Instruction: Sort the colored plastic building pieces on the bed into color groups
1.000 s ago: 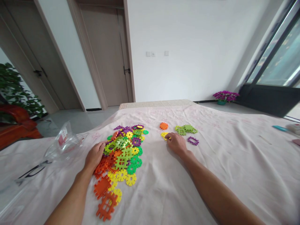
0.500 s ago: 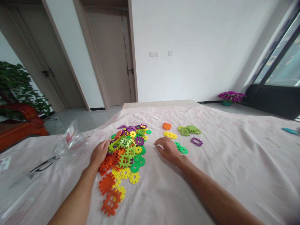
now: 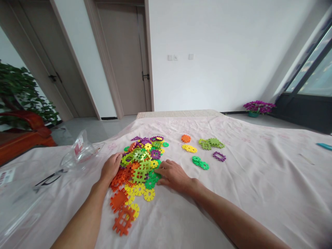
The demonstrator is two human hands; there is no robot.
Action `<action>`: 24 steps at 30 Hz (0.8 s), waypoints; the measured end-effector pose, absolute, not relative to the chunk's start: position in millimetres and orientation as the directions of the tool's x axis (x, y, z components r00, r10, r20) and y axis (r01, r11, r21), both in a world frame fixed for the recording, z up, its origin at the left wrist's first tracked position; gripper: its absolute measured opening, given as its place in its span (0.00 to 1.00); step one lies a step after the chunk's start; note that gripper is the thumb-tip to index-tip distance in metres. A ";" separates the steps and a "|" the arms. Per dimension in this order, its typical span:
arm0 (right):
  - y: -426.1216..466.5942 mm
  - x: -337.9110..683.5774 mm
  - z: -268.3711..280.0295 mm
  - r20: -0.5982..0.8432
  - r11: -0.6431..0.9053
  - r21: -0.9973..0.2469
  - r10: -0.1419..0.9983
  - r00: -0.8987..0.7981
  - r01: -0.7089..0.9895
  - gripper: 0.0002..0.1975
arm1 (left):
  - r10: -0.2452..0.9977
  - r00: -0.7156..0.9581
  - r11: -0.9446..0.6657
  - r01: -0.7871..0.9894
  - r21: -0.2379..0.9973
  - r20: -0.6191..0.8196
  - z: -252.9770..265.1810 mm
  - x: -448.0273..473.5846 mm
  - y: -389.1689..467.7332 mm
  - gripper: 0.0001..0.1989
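Note:
A heap of plastic interlocking building pieces (image 3: 140, 175) lies on the cloth, mixing orange, lime, yellow, purple and green ones. Against the heap's left side rests my left hand (image 3: 111, 168), fingers loosely extended, their undersides hidden. My right hand (image 3: 172, 175) is at the heap's right edge, fingers apart, with the fingertips touching or just over the green notched discs (image 3: 150, 183). Orange square pieces (image 3: 123, 221) and yellow discs (image 3: 149, 194) spread toward the near side.
Apart on the right are an orange piece (image 3: 185, 138), yellow discs (image 3: 189, 148), green discs (image 3: 200, 163), lime pieces (image 3: 211, 143) and a purple frame (image 3: 219, 156). Clear plastic packaging (image 3: 80, 152) lies left, with dark-framed glasses (image 3: 50, 179). A blue item (image 3: 324, 146) sits far right.
My right hand has moved left, from the cloth beside the loose green discs to the heap's right edge, and its fingers have spread. My left hand stays at the heap's left side.

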State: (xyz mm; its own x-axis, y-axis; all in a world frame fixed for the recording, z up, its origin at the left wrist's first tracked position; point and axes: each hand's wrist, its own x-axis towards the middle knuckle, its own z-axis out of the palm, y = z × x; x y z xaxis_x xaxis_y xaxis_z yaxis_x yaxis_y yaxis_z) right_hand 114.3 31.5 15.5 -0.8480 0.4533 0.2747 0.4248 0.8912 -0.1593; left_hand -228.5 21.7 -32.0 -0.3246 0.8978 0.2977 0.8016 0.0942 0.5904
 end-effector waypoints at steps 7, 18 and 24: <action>30.1 110.8 13.3 0.291 0.913 -0.037 0.398 -0.870 0.406 0.16 | 0.901 -0.339 0.116 0.790 0.603 0.271 -31.2 -227.7 21.6 0.24; 43.0 128.2 6.6 0.386 0.789 -0.366 0.611 -0.691 0.493 0.12 | 0.900 -0.325 0.096 0.799 0.593 0.292 -30.7 -226.9 21.4 0.24; 67.1 155.3 21.5 0.336 0.622 -0.388 0.783 -0.524 0.680 0.12 | 0.900 -0.330 0.109 0.802 0.588 0.283 -28.1 -225.8 19.2 0.24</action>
State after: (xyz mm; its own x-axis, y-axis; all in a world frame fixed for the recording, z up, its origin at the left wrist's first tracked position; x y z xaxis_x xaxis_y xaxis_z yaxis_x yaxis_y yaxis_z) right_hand 155.3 67.1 21.5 -0.5239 0.7826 0.3363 0.6800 0.6220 -0.3882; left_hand -225.8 19.2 -28.1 -0.3300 0.9005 0.2832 0.8018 0.1090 0.5876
